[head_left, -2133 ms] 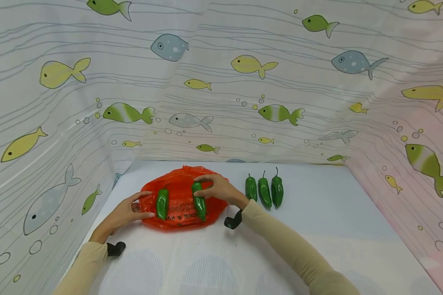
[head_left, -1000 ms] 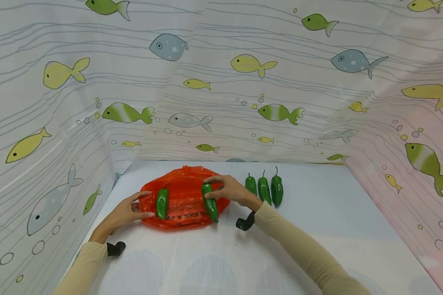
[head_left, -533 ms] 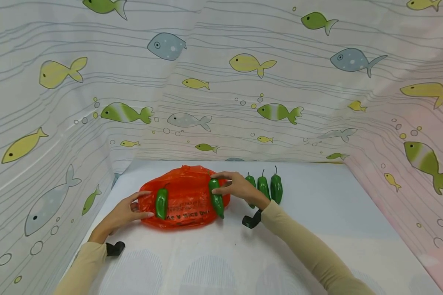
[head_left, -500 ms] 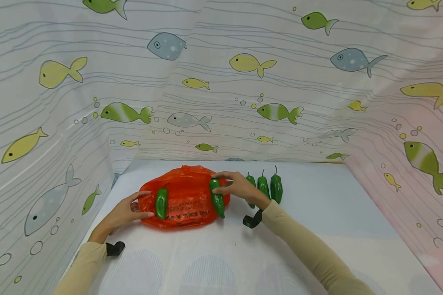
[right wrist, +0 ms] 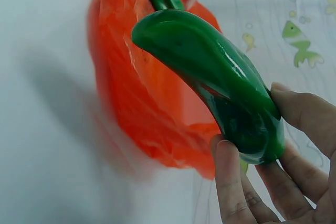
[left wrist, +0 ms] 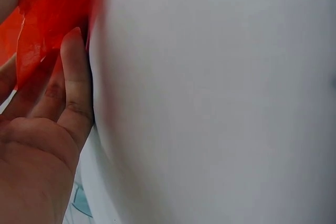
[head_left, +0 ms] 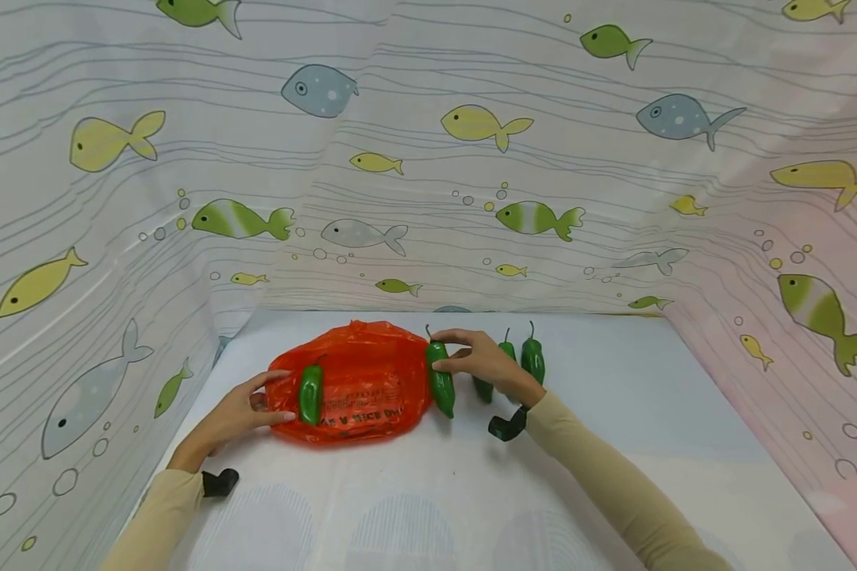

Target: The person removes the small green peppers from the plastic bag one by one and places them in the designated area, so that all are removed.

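My right hand [head_left: 482, 361] pinches a glossy green chili pepper [head_left: 440, 381] near its stem end. It holds the pepper over the right edge of a red plastic bag [head_left: 371, 385]; the right wrist view shows this pepper [right wrist: 210, 77] close up, between thumb and fingers. At the bag's left edge, my left hand [head_left: 236, 408] holds the plastic, with fingers on both sides of it; in the left wrist view red film covers some fingertips. A second green pepper [head_left: 310, 394] lies on the bag, beside the left fingertips.
Behind the right hand lie several more green peppers, one [head_left: 532, 361] in full view and others partly hidden by the hand. A fish-print curtain [head_left: 428, 182] walls the back and sides of the white table [head_left: 614, 412].
My right hand has carried its pepper rightward, from over the bag's middle to its right edge. The left hand and the other pepper have stayed in place.
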